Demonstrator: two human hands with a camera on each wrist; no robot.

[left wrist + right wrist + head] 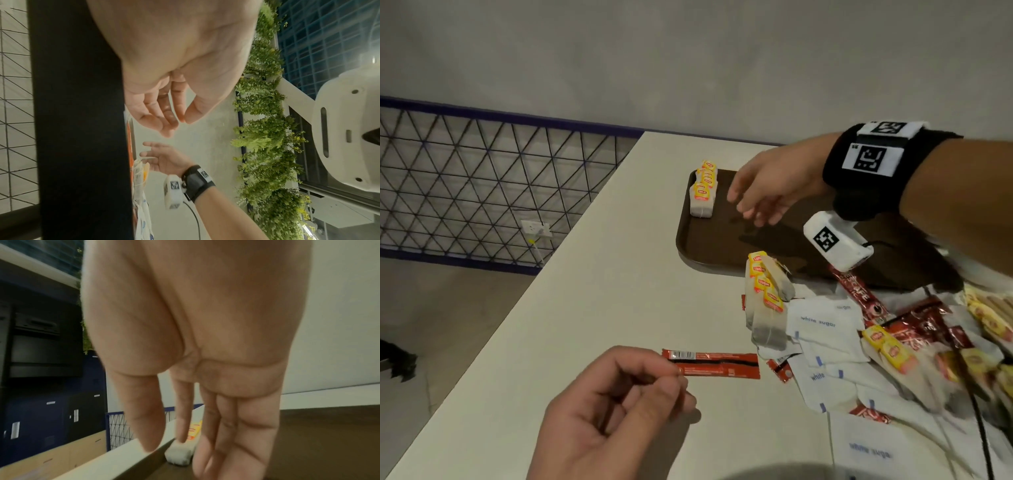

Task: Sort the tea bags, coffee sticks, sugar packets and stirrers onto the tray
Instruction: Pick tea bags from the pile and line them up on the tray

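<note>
My left hand (675, 377) hovers low over the table, fingers curled. Its thumb and forefinger tips meet by the left end of a red coffee stick (717, 366) lying flat on the table. In the left wrist view nothing shows between the left hand's (183, 121) tips. A brown tray (709, 240) holds a row of yellow-tagged tea bags (703, 193) at its far left corner. My right hand (750, 205) hangs open and empty over the tray, just right of that row. The right wrist view shows my right hand (174, 451) with straight fingers above a tea bag (179, 456) on the tray (329, 443).
A mixed heap fills the table's near right: more tea bags (767, 294), white sugar packets (825, 329) and dark red coffee sticks (859, 294). A black cable (976, 404) from the wrist camera crosses the heap. The table edge (571, 253) drops off at left beside a wire railing (482, 185).
</note>
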